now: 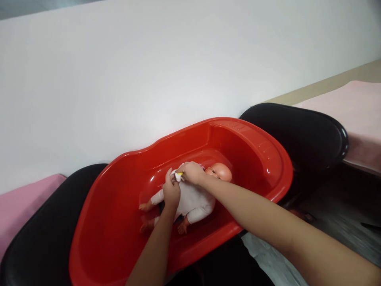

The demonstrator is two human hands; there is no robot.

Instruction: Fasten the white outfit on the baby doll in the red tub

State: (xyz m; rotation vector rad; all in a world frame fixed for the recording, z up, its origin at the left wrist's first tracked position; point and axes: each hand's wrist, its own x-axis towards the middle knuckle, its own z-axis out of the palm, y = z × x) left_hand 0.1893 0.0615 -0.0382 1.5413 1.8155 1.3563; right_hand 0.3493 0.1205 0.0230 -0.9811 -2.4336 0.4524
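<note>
A baby doll [195,202] in a white suit lies on its back inside a red plastic tub [262,159], its bald head toward the right. My left hand [171,192] is closed in a pinch on the white clothing at the doll's belly. My right hand [192,172] rests on the doll's chest, fingers closed on the same bit of white fabric with a small yellow mark. The doll's bare feet and one hand stick out toward the tub's near side.
The tub rests across two black tubs, one at the left [38,234] and one at the right [300,135]. A white wall [149,71] rises right behind. Pink cloth lies at the far left [20,202] and on a surface at the right [357,115].
</note>
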